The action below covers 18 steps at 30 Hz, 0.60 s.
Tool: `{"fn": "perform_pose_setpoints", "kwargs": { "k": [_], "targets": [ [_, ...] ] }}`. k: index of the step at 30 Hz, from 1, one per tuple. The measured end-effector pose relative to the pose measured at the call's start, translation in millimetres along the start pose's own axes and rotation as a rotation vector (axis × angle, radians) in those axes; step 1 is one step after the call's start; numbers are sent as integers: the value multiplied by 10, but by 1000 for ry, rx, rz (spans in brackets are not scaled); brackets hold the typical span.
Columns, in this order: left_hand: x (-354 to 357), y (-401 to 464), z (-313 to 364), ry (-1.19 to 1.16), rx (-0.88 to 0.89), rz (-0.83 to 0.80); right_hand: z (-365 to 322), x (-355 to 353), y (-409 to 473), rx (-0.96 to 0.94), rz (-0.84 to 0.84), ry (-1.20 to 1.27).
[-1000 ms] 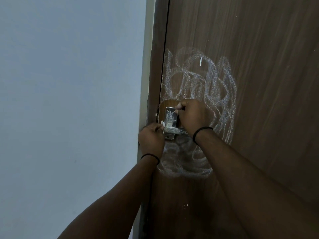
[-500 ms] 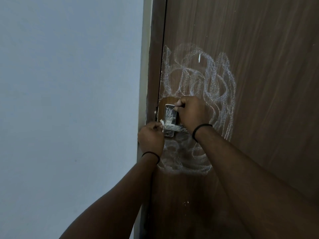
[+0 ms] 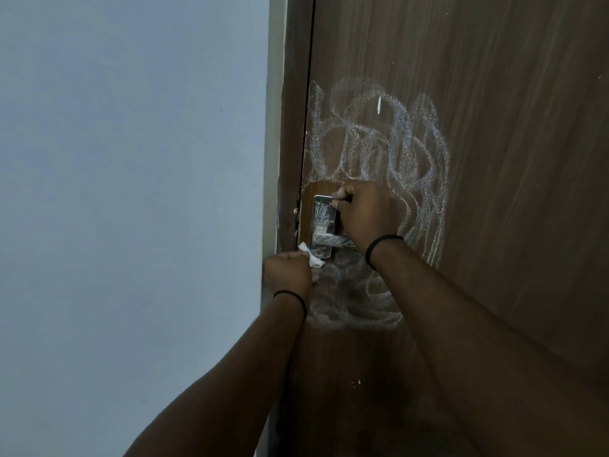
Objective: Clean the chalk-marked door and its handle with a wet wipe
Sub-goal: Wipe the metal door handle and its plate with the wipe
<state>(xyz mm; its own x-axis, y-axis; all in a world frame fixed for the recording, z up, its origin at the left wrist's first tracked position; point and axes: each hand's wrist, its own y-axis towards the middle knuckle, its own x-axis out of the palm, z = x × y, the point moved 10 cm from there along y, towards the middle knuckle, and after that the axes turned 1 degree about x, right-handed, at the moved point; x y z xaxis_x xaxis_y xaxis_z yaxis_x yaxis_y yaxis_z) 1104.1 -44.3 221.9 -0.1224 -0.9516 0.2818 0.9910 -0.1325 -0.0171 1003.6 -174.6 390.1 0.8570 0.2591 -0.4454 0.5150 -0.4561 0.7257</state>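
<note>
The left hand [image 3: 287, 271] gripped a wipe [image 3: 311, 255] below the chalked handle [image 3: 329, 242]. The right hand [image 3: 362, 214] pinched the plate's [image 3: 324, 214] upper corner. Chalk [image 3: 395, 143] covered the door [image 3: 494, 94].

A plain pale wall [image 3: 131, 192] fills the left side, meeting a brown door frame [image 3: 295, 94], perhaps chipped near the latch.
</note>
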Motion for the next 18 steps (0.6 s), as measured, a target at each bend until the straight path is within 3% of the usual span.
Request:
{"fn": "perform_pose_setpoints", "kwargs": {
  "k": [2, 5, 15, 18],
  "targets": [
    [97, -58, -156, -254, -171, -39, 1, 3, -4, -2, -1, 2],
    [205, -84, -257, -408, -272, -69, -6, 9, -4, -5, 0, -8],
    [468, -155, -456, -505, -307, -148, 10, -3, -23, -14, 8, -14],
    [562, -187, -471, -464, -298, -272, 13, -4, -15, -24, 7, -15]
  ]
}}
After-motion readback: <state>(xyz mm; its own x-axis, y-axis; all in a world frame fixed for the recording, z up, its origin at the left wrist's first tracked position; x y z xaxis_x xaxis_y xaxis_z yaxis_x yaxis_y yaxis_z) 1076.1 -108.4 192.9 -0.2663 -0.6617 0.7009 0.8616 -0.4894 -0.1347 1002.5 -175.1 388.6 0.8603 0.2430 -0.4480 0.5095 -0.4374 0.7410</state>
